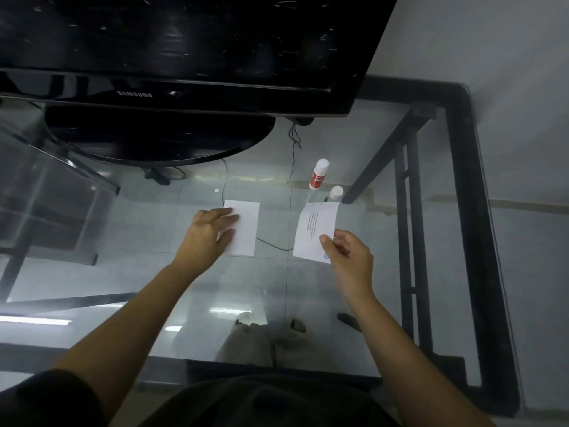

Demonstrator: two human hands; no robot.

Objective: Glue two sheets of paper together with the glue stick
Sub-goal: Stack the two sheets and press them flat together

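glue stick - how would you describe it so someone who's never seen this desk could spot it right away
Start at the black monitor at the back of the glass table and look below its right corner. The glue stick stands there, just beyond the printed sheet pinched in the right hand. It is the only red-labelled white tube with a rounded cap.

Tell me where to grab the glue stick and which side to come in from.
Grip the glue stick around its red-labelled barrel, below the white cap. It stands upright on the glass table, just beyond the printed sheet that the right hand pinches. Come from the near right with that hand once it is free, probably passing over the sheet; the left hand presses the blank sheet.
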